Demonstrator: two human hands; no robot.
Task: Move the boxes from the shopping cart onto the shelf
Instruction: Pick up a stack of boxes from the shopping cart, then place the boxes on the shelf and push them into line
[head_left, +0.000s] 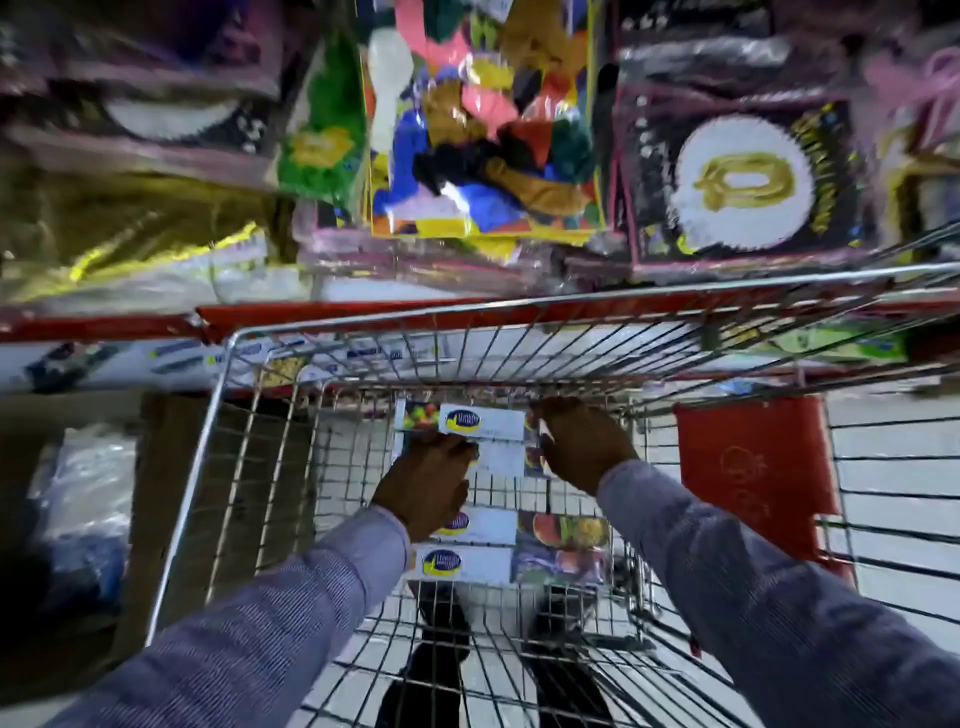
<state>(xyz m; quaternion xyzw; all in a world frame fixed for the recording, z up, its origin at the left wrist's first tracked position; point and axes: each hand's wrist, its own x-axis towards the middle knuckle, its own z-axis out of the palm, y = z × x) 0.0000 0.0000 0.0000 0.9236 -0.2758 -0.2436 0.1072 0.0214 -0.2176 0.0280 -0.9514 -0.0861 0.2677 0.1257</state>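
Shop aisle, pale tile floor under the wire shopping cart (218, 452). Two boxes (470, 561) lie nearest me, below my left wrist. Both my arms reach down into the basket, sleeves to the wrists. Left hand (428, 480) clamps the left end of the far pair of boxes (480, 423); right hand (582, 441) curls over their right end, fingers closed on it. Best to squeeze inward evenly, lift both as one stack, clear the front rim. Beyond my hands: the red-edged shelf (332, 314), crowded with balloon packets (483, 130), blurred.
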